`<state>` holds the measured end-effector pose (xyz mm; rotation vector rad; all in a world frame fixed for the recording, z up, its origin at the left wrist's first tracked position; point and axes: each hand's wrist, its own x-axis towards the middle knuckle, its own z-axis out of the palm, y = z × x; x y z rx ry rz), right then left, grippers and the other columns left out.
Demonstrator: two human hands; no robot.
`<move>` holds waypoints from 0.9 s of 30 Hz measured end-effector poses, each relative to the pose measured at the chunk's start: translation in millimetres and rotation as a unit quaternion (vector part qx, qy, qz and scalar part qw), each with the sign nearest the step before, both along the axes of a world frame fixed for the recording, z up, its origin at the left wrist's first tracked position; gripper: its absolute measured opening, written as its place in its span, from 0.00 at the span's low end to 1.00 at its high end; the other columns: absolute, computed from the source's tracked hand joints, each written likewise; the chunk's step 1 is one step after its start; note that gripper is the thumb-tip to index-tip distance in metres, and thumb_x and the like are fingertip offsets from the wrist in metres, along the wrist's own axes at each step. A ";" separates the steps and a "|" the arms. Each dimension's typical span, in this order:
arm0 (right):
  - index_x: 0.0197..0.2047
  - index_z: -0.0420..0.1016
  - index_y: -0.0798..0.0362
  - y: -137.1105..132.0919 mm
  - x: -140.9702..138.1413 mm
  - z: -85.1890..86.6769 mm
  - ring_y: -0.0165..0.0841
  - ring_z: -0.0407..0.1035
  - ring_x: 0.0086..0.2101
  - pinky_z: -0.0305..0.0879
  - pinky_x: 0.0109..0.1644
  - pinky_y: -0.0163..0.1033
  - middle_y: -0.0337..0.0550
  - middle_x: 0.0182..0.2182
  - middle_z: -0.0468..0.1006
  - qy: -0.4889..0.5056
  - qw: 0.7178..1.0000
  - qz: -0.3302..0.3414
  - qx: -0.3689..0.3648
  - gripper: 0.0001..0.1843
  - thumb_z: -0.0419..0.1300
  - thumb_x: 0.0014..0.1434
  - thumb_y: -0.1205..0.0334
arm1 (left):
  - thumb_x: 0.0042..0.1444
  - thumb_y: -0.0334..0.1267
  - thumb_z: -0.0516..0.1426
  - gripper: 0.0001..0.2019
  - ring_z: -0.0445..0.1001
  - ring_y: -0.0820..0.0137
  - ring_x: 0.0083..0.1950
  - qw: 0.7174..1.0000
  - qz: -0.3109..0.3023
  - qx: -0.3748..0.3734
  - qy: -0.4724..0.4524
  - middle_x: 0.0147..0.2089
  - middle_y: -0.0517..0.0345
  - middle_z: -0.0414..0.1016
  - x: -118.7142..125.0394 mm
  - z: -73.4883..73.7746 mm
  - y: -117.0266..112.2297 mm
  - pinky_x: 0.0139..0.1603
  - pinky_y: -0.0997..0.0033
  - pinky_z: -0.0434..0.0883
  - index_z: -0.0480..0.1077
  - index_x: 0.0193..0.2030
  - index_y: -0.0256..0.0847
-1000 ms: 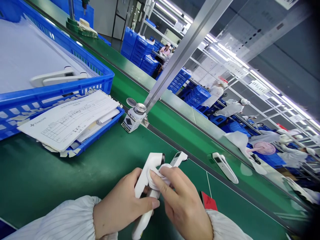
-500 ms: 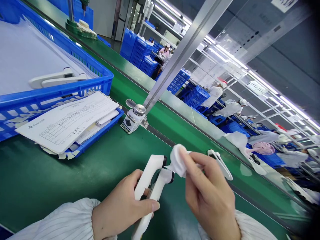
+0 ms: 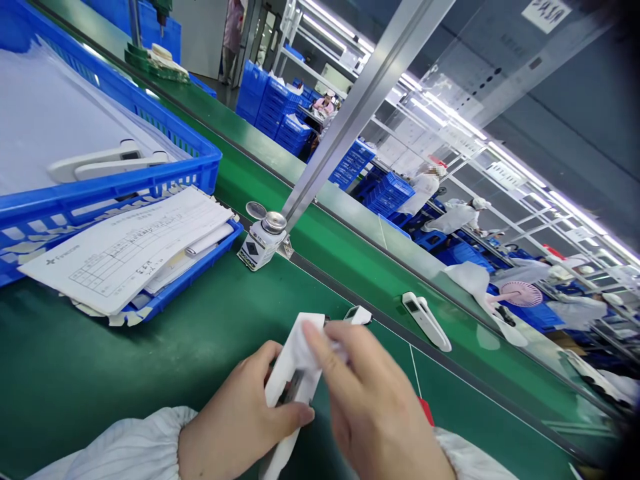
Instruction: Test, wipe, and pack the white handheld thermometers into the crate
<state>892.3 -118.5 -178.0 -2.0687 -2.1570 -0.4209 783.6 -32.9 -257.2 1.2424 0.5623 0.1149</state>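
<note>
My left hand (image 3: pixel 240 407) is closed around a pair of white handheld devices (image 3: pixel 286 357) with angled heads, shaped like infrared thermometers. They stand tilted, side by side, with a dark gap between them. My right hand (image 3: pixel 380 400) pinches a folded white wiping cloth (image 3: pixel 306 350) against the head of the nearer device. The fingers hide much of that head and part of the cloth. Just beyond my right fingers, another white device (image 3: pixel 359 315) with a small screen lies on the green bench.
More white devices (image 3: pixel 425 320) lie on the green conveyor (image 3: pixel 345 250). A small bottle (image 3: pixel 261 241) with an open metal lid stands by the metal post (image 3: pixel 360 110). At left are a blue crate (image 3: pixel 200 175) and a tray of papers (image 3: pixel 125 257). Co-workers sit beyond.
My right hand has moved left and down, bringing the cloth from beyond the device heads onto the nearer one. The device on the bench behind now shows. My left hand keeps its hold.
</note>
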 end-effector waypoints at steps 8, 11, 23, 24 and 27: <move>0.52 0.70 0.65 2.2 -2.9 -17.2 0.37 0.63 0.29 0.67 0.28 0.43 0.52 0.32 0.71 -0.049 0.999 0.010 -0.005 0.22 0.44 0.60 0.76 | 0.50 0.38 0.58 0.10 0.73 0.65 0.38 0.999 -0.006 0.040 0.014 0.37 0.57 0.74 -0.4 0.2 1.2 0.39 0.66 0.69 0.64 0.38 0.40; 0.52 0.70 0.60 1.8 -1.7 -15.8 0.37 0.62 0.31 0.66 0.31 0.42 0.52 0.35 0.71 -0.038 0.999 0.026 0.000 0.20 0.45 0.61 0.75 | 0.49 0.37 0.59 0.12 0.74 0.63 0.41 1.000 -0.003 0.027 0.015 0.39 0.56 0.75 -1.1 2.1 0.8 0.42 0.65 0.70 0.65 0.41 0.40; 0.52 0.75 0.54 78.8 103.8 0.2 0.31 0.71 0.36 0.70 0.44 0.40 0.46 0.41 0.76 0.267 0.956 -0.116 -0.036 0.18 0.54 0.60 0.68 | 0.51 0.36 0.57 0.15 0.77 0.63 0.38 0.992 -0.072 -0.099 0.042 0.43 0.55 0.74 -1.9 9.5 6.1 0.36 0.67 0.74 0.62 0.46 0.41; 0.53 0.75 0.52 76.5 104.4 -1.0 0.30 0.72 0.36 0.71 0.43 0.38 0.45 0.42 0.77 0.289 0.950 -0.095 -0.072 0.18 0.57 0.59 0.66 | 0.51 0.36 0.58 0.15 0.78 0.62 0.39 0.990 -0.076 -0.112 0.046 0.43 0.55 0.73 -1.5 11.0 6.5 0.34 0.68 0.74 0.63 0.46 0.41; 0.53 0.75 0.46 60.4 122.1 -1.0 0.33 0.75 0.36 0.73 0.41 0.38 0.41 0.43 0.80 0.352 0.916 -0.122 -0.152 0.21 0.62 0.56 0.55 | 0.48 0.38 0.60 0.19 0.78 0.61 0.38 0.987 -0.061 -0.131 0.063 0.42 0.55 0.73 -0.9 13.4 5.5 0.30 0.69 0.73 0.64 0.47 0.42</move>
